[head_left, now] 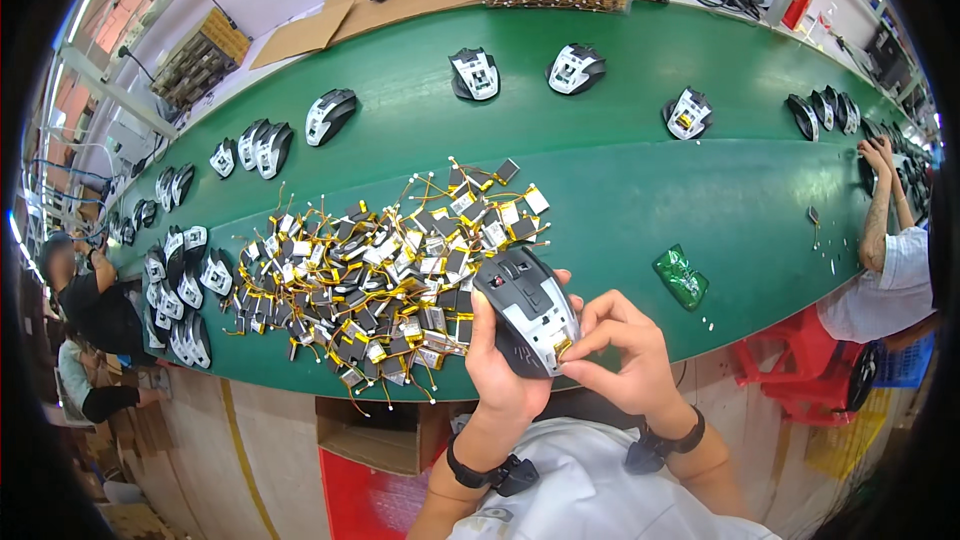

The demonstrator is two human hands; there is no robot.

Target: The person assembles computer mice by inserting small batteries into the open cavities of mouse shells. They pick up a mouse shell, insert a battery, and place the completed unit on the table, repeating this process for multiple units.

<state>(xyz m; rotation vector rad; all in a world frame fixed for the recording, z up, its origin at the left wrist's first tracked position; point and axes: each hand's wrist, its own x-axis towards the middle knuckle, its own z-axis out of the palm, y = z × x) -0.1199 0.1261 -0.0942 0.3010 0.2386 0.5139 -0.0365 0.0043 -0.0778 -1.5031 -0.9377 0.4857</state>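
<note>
My left hand (503,380) is closed around a black and silver computer mouse (528,300) with an opening in its shell, holding it tilted above the near edge of the green work surface. The fingers of my right hand (630,352) pinch together at the mouse's near end. A small battery (563,348), showing a yellow edge, sits between those fingertips and the opening, partly hidden by them. Just left of the mouse spreads a heap of small flat batteries (370,290) with yellow tape and thin wires with white plugs.
Along the green surface (590,190) stand several more mice, among them one mouse (688,114) with yellow inside. A green packet (682,277) lies to the right. Co-workers sit at left (95,295) and right (890,260). A cardboard box (375,440) stands below the edge.
</note>
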